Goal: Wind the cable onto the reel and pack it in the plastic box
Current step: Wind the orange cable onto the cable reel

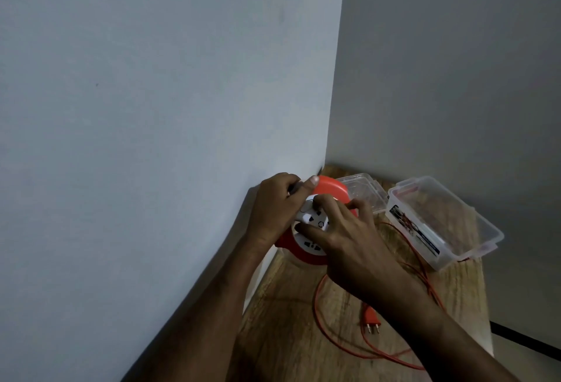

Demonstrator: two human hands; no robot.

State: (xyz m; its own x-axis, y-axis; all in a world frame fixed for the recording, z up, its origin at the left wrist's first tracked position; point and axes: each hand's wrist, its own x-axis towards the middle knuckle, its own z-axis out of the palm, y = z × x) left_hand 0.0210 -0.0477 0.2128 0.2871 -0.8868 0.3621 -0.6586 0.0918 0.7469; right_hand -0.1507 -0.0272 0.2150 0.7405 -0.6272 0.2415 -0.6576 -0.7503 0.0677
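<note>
An orange cable reel (329,189) with a white socket face stands tilted above a wooden table, close to the wall. My left hand (274,205) grips its left side, thumb on the orange rim. Fingers of my right hand (340,234) are spread over the white socket face (312,220). An orange cable (318,309) runs loose from the reel across the table in loops. Its orange two-pin plug (371,319) lies flat on the wood near my right forearm. A clear plastic box (485,230) stands open at the right, holding a printed card.
The clear lid (362,189) lies behind the reel, next to the box. The wooden table (288,336) sits in a corner, with a grey wall (151,108) along its left side and another behind. The table's right edge drops off past the box.
</note>
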